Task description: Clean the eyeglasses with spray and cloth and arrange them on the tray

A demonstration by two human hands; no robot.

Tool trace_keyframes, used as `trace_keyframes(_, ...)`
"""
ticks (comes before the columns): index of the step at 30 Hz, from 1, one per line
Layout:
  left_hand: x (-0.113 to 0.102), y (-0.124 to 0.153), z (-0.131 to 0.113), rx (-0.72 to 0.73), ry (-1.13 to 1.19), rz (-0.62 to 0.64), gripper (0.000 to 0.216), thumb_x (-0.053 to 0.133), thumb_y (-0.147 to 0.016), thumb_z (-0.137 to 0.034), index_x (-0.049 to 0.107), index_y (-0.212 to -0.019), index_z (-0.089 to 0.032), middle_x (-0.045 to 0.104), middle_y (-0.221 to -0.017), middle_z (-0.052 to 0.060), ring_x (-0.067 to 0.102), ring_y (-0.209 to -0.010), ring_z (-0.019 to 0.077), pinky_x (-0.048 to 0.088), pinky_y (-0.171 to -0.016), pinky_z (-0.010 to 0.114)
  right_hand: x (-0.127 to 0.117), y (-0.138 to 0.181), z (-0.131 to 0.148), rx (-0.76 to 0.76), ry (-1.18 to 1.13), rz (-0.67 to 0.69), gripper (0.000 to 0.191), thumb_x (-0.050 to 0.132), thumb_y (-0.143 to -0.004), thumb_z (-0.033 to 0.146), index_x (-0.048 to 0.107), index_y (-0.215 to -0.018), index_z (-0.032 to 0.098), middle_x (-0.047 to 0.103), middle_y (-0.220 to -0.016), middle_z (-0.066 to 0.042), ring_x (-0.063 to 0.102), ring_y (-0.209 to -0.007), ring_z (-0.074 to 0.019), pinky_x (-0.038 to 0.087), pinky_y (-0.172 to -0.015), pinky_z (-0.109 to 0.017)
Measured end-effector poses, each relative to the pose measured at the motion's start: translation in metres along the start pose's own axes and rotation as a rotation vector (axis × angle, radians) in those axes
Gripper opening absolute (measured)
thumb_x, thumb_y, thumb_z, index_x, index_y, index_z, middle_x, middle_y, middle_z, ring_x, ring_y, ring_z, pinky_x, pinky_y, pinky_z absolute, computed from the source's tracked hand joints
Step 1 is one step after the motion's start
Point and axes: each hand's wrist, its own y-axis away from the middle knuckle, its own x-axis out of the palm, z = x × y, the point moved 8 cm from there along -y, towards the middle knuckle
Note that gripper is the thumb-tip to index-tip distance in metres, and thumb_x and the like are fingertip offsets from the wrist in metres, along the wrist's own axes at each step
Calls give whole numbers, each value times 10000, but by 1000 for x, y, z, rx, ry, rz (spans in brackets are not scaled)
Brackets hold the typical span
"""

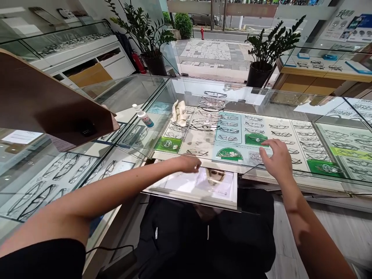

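Your left hand (190,162), fingers curled, is hovering just left of the dark-rimmed eyeglasses (215,176) lying crosswise on the white tray (180,183) at lower centre, nearer than your right hand (277,159), which is spreading its fingers over the glass table (334,186).

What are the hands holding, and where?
The right hand is open over the glass counter, holding nothing. The left hand is curled over the pulled-out tray; whether it grips anything cannot be told.
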Motion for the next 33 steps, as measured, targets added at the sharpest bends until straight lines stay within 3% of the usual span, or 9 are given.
trace_keyframes(3,-1,37,-46,269,81,172,85,747,-902,-276,830,-906,-296,793,-856,16,695,-761,197,484,-694,316,0,0,1,4,-1,2,173,581,-1011,381,691,-1085,271,739,-1184,-117,647,-1167,-384,531,-944,-547)
trace_keyframes(5,-26,60,-67,403,168,133,131,710,-929,-316,839,-902,-308,786,-818,14,663,-697,186,428,-645,327,0,0,0,9,-1,2,172,580,-1009,379,691,-1086,272,740,-1176,-117,648,-1166,-382,533,-943,-546)
trace_keyframes(7,-68,68,-63,369,168,-62,186,677,-966,-371,842,-910,-307,784,-816,11,668,-711,185,436,-660,331,0,0,0,13,1,-2,169,581,-1006,379,689,-1082,272,741,-1177,-115,650,-1163,-381,535,-940,-543)
trace_keyframes(11,-156,62,-19,103,-145,-651,220,652,-1006,-377,837,-1006,-260,781,-1020,46,691,-945,224,484,-792,345,0,0,-2,11,5,-9,156,586,-1002,377,685,-1062,272,744,-1170,-109,658,-1144,-379,537,-926,-537)
trace_keyframes(13,-175,47,-1,49,-224,-749,206,687,-996,-355,841,-1055,-232,749,-1118,85,650,-1071,251,478,-888,370,1,-1,-3,15,4,-12,152,586,-1005,376,683,-1057,271,744,-1166,-108,659,-1143,-378,535,-923,-534)
trace_keyframes(18,-178,10,21,7,-264,-758,176,697,-979,-273,860,-1014,-215,733,-1021,79,601,-989,206,436,-855,340,2,-1,-3,26,6,-10,154,582,-1007,376,681,-1050,266,742,-1158,-105,654,-1149,-375,533,-930,-534)
trace_keyframes(22,-176,3,21,-9,-254,-738,187,676,-968,-239,859,-1003,-226,752,-1000,65,602,-954,196,416,-807,335,1,-1,-3,21,-2,-17,158,583,-1008,378,684,-1053,265,740,-1168,-110,652,-1153,-374,533,-947,-536)
trace_keyframes(29,-167,58,-7,35,-175,-588,181,668,-928,-237,842,-972,-260,795,-890,24,652,-816,199,375,-694,324,-1,-1,-2,27,11,-15,164,581,-1007,373,689,-1047,257,739,-1152,-120,645,-1144,-373,520,-950,-530)
trace_keyframes(33,-127,94,-38,197,-27,-292,162,672,-931,-299,832,-952,-285,758,-811,-12,640,-703,159,368,-640,295,-1,-1,-2,22,23,-24,161,588,-1005,376,693,-1042,260,735,-1139,-110,642,-1138,-358,517,-939,-504)
